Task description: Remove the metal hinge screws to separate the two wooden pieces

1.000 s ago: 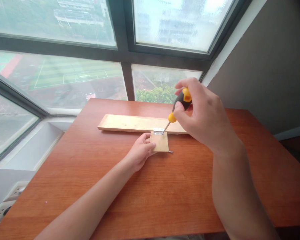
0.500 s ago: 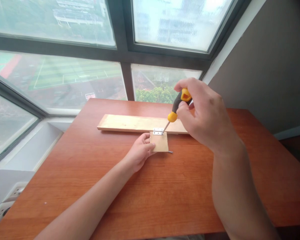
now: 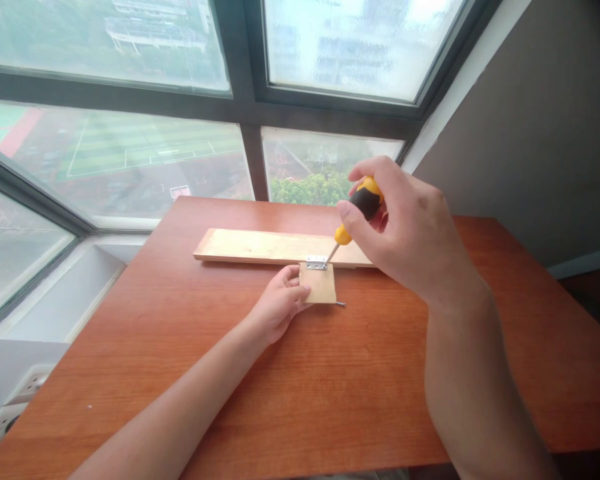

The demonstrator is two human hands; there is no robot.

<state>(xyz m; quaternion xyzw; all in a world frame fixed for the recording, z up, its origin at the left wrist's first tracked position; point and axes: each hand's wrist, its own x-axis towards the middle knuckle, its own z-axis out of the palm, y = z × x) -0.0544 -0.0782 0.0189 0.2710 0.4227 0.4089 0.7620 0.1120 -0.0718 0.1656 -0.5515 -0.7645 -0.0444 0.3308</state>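
Note:
A small square wooden piece (image 3: 320, 285) is pinched at its left edge by my left hand (image 3: 281, 301), thumb on top. Along its far edge lies a silver hinge (image 3: 317, 262), which spans to a long wooden board (image 3: 260, 245) behind it. My right hand (image 3: 405, 227) is closed around the yellow and black handle of a screwdriver (image 3: 364, 203). The shaft slants down to the left, its tip at the hinge's right end, where a screw seems to sit. Part of the board's right side is hidden behind my right hand.
A dark screw (image 3: 341, 305) lies by the small piece's near right corner. Everything rests on a reddish-brown table (image 3: 330, 393). Windows with dark frames (image 3: 253, 110) stand behind it, a grey wall (image 3: 540, 147) at the right, and wall sockets (image 3: 30, 385) at the lower left.
The screwdriver handle has turned in my right hand, and my right thumb has shifted up and left along it. My left hand, the wooden pieces and the hinge stay in place.

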